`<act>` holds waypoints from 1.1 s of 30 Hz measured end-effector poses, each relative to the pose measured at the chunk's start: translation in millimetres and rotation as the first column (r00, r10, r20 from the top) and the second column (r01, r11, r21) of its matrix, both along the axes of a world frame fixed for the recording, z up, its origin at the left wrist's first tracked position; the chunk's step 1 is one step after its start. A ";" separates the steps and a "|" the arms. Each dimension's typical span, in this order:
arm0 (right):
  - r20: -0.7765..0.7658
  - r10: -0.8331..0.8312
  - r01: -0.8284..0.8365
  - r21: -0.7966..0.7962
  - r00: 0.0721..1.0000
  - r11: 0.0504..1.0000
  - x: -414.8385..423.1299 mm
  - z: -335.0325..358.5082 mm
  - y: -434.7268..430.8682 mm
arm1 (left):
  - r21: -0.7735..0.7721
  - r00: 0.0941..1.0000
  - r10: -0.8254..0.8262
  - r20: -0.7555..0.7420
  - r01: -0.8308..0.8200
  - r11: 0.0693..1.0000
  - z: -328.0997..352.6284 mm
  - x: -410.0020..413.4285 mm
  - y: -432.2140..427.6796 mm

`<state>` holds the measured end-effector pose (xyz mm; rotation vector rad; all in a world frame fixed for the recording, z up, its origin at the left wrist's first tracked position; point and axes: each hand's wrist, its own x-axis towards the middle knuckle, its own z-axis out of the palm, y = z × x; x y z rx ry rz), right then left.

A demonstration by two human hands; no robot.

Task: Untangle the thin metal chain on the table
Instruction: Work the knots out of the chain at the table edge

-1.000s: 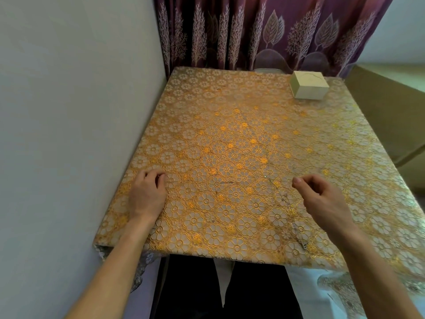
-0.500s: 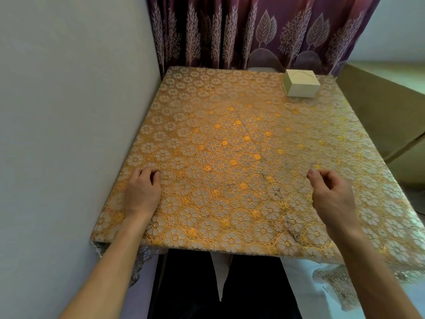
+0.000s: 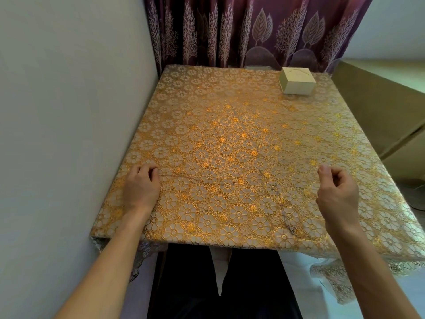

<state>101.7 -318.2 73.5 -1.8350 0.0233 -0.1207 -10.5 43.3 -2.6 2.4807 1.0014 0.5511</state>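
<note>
A thin metal chain (image 3: 275,188) lies on the gold flower-patterned tablecloth (image 3: 207,100). One strand runs diagonally from the middle down toward the front edge, where a small clasp shows. A fainter strand leads left to my left hand (image 3: 143,187). That hand rests on the cloth near the left edge with fingertips curled, seemingly pinching the chain's end. My right hand (image 3: 336,192) hovers at the right with thumb and curled fingers pinched together, apparently on a very fine strand that is hard to make out.
A small cream box (image 3: 296,83) stands at the table's far right corner. A white wall runs close along the left side, and a purple curtain hangs behind. A tan cabinet (image 3: 377,116) stands to the right. My lap is just below the front edge.
My right hand has moved steadily to the right, away from the left hand. The left hand has stayed in place on the cloth.
</note>
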 end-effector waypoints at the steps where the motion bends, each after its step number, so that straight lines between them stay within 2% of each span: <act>1: 0.007 0.006 -0.006 -0.007 1.000 1.000 -0.8 0.0 0.0 | -0.003 1.000 -0.001 0.001 0.001 1.000 0.2 -0.4 0.2; 9: 0.001 0.061 -0.061 -0.024 0.998 0.998 -7.1 4.8 4.4 | -0.026 1.000 0.005 0.023 -0.005 1.000 5.6 -3.1 -2.4; 16: -0.030 0.257 -0.259 -0.104 0.966 0.960 -12.9 11.8 9.6 | -0.122 0.994 -0.069 0.080 0.078 0.989 13.4 -15.6 -4.1; 21: -0.074 0.363 -0.368 -0.069 0.929 0.927 -17.8 22.8 24.7 | -0.092 0.983 -0.184 -0.026 0.181 0.979 19.6 -33.8 -14.2; 27: -0.142 0.558 -0.568 -0.050 0.818 0.821 -35.5 28.6 35.1 | -0.120 0.980 -0.191 -0.053 0.184 0.976 21.5 -49.3 -33.0; 30: -0.190 0.659 -0.678 -0.056 0.728 0.733 -52.7 27.0 41.9 | -0.105 0.983 -0.182 -0.002 0.181 0.978 26.3 -64.7 -52.2; 32: -0.217 0.724 -0.753 -0.108 0.655 0.649 -63.9 22.1 46.6 | -0.191 0.956 -0.283 0.071 0.292 0.937 36.6 -74.8 -74.6; 33: -0.226 0.748 -0.781 -0.133 0.623 0.610 -68.2 18.7 49.0 | -0.279 0.928 -0.354 0.114 0.372 0.885 42.7 -78.5 -86.7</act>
